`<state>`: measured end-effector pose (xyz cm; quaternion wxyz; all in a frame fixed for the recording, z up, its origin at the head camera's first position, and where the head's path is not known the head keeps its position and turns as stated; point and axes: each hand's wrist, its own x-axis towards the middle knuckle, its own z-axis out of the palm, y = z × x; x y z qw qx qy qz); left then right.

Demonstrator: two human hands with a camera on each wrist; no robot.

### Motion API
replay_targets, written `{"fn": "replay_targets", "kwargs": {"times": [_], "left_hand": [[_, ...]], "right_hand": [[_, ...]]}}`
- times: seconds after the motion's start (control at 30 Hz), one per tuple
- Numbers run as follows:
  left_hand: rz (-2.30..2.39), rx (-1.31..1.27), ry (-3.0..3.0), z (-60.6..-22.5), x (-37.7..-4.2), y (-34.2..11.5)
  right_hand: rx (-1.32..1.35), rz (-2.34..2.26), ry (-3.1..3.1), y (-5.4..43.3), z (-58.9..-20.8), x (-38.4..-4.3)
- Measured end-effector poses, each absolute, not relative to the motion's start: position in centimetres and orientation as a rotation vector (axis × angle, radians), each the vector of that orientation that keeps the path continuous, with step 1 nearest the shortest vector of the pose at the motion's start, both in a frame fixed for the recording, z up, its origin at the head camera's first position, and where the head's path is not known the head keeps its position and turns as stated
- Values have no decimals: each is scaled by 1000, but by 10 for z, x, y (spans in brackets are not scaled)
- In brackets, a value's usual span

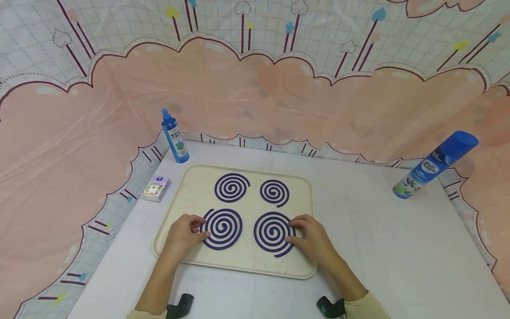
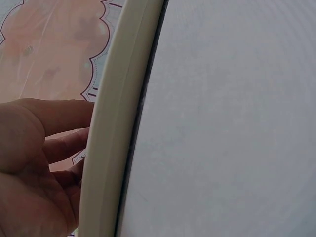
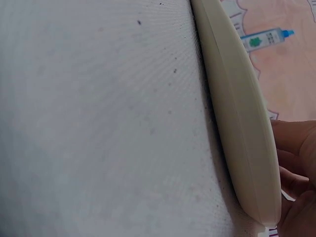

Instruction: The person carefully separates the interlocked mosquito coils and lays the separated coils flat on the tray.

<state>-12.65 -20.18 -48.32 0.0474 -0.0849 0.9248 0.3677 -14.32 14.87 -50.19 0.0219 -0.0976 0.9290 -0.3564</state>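
Observation:
Four-cornered and cream, a tray (image 1: 247,261) lies on the white table with several dark purple mosquito coils on it. At the front left, a large coil (image 1: 222,229) has my left hand (image 1: 185,232) at its left edge, thumb and index finger gripping the rim. My right hand (image 1: 312,237) grips the right edge of the front-right coil (image 1: 274,231) in the same way. Behind them lie a back-left coil (image 1: 231,188) and a smaller back-right coil (image 1: 274,192), untouched. In both wrist views the tray's outer wall (image 2: 111,123) hides the fingertips and the coils.
A blue spray bottle (image 1: 175,137) stands behind the tray's left corner. Left of the tray lies a small purple-and-white pack (image 1: 157,188). A blue aerosol can (image 1: 430,168) stands at the far right. Patterned cloth (image 1: 247,102) hangs behind the table (image 1: 382,248).

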Motion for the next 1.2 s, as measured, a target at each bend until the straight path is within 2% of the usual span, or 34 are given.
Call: {"fn": "replay_targets", "kwargs": {"times": [0.5, 0.97, 1.2], "left_hand": [[1183, -197, 2789, -474, -133, -206], [1059, 279, 2870, -442, -178, -181], [719, 534, 3014, -432, -208, -163]], "right_hand": [[-211, -1235, 2701, 163, -490, -147], [-332, -1035, 2831, 192, -457, -176], [-445, -926, 2929, 202, -444, -199]]}}
